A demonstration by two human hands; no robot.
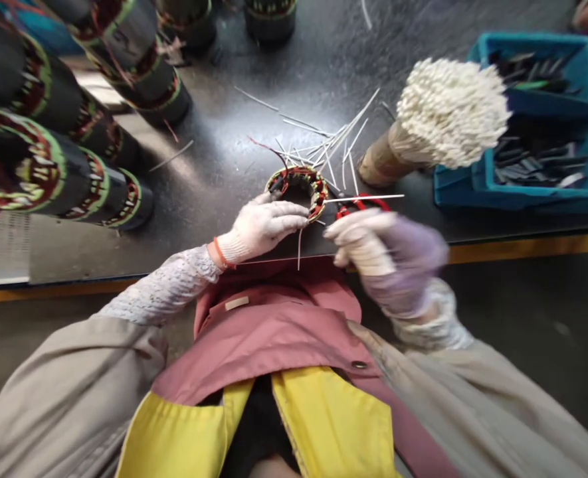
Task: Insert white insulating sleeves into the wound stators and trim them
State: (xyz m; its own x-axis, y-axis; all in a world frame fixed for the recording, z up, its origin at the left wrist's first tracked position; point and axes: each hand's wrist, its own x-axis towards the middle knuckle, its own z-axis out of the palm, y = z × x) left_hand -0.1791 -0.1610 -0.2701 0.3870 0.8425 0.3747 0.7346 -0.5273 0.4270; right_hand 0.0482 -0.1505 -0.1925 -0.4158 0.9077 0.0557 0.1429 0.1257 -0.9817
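Observation:
My left hand [264, 227], in a white knit glove, is shut around a small wound motor stator [297, 174] with red and green windings. My right hand [378, 255], blurred, wears a white glove with a purple one partly over it. Red-handled scissors [363, 204] lie just beyond its fingers, and I cannot tell whether it grips them. Several thin white rods [326, 147] fan out from the stator across the dark table. One long white rod [368, 197] passes above the right hand's fingers.
Several large wound stators [59, 166] lie on their sides at the left, and others stand at the far edge. A bundle of white tufted tips in brown wrapping [450, 113] is at the right, before blue crates [533, 41] of dark pieces. The table [254, 66] has a yellow front edge.

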